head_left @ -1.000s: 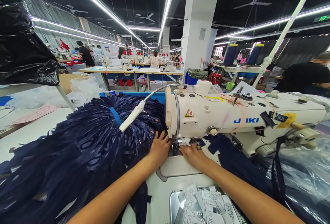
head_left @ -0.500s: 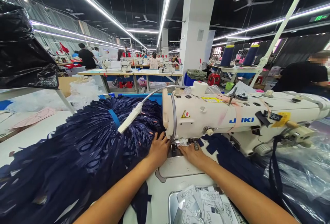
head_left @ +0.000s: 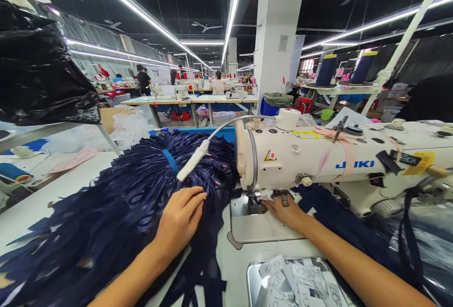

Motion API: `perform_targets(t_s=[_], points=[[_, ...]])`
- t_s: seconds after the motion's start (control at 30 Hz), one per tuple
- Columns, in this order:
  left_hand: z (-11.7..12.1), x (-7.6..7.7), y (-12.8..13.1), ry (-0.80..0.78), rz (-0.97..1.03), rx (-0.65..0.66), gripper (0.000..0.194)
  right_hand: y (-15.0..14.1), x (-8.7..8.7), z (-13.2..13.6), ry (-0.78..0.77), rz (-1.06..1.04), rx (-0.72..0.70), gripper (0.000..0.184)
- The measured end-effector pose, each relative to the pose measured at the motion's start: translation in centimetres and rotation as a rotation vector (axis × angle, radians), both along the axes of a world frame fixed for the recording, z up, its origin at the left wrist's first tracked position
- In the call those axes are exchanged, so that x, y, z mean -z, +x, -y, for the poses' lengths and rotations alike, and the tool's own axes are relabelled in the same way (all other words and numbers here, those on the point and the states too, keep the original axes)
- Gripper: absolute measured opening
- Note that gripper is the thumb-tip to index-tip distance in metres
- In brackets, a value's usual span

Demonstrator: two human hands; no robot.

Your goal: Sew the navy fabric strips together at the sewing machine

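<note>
My left hand (head_left: 180,217) is over the big pile of navy fabric straps (head_left: 138,203), its fingers stretched toward the strap ends and slightly apart. I see nothing clearly held in it; the thumb is hidden. At the white sewing machine (head_left: 304,156), my right hand (head_left: 288,210) rests on the bed beside the presser foot (head_left: 255,204). Its fingertips are drawn together near the foot, partly hidden by the machine's spring and head; what they hold is not clear. A blue band (head_left: 170,161) lies across the pile. Below the bed, a metal tray (head_left: 250,283) holds printed white labels (head_left: 300,278).
A white lamp (head_left: 193,161) on a bendy neck hangs over the pile. Navy fabric (head_left: 339,212) lies behind my right arm, with clear plastic (head_left: 435,245) farther right. A black plastic bag (head_left: 46,66) stands left. Thread cones (head_left: 325,71) and other workers are behind.
My left hand has left the presser foot and moved left onto the strap pile. My right hand stays beside the foot. The view has shifted slightly left.
</note>
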State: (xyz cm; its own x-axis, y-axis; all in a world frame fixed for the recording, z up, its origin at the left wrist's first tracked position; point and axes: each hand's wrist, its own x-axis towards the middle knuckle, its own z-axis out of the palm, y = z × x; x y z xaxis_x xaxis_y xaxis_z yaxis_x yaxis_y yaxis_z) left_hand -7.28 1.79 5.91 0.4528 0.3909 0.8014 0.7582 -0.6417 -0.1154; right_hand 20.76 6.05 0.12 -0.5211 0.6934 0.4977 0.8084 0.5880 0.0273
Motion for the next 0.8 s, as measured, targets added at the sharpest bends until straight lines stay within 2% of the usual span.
perform_targets(t_s=[0.07,0.17,0.3,0.43,0.53,0.63,0.73,0.8], points=[[0.0,-0.2,-1.4,-0.032,-0.040,0.010,0.018,0.2,0.1,0.2,0.002,0.062,-0.028,0.034],[0.4,0.0,-1.8,-0.061,-0.144,0.008,0.021,0.5,0.6,0.4,0.038,0.125,-0.040,0.039],[1.2,0.0,-1.2,-0.071,-0.219,-0.065,0.019,0.5,0.6,0.8,0.101,0.146,-0.025,0.030],[1.2,-0.6,-0.6,-0.031,-0.276,-0.049,0.018,-0.1,-0.8,3.0,0.114,0.041,-0.122,0.024],[1.1,-0.6,0.2,-0.006,-0.369,0.010,0.030,-0.6,-2.2,6.1,0.102,-0.041,-0.269,0.023],[1.5,0.6,1.1,-0.004,-0.374,0.117,0.034,-0.5,-3.2,9.0,0.089,-0.017,-0.339,0.024],[2.2,2.1,1.5,-0.049,-0.259,0.269,0.036,1.2,-3.8,10.3,0.066,0.059,-0.270,0.023],[2.8,2.5,1.8,-0.144,-0.191,0.368,0.032,3.2,-4.1,9.8,0.032,0.124,-0.153,0.023]])
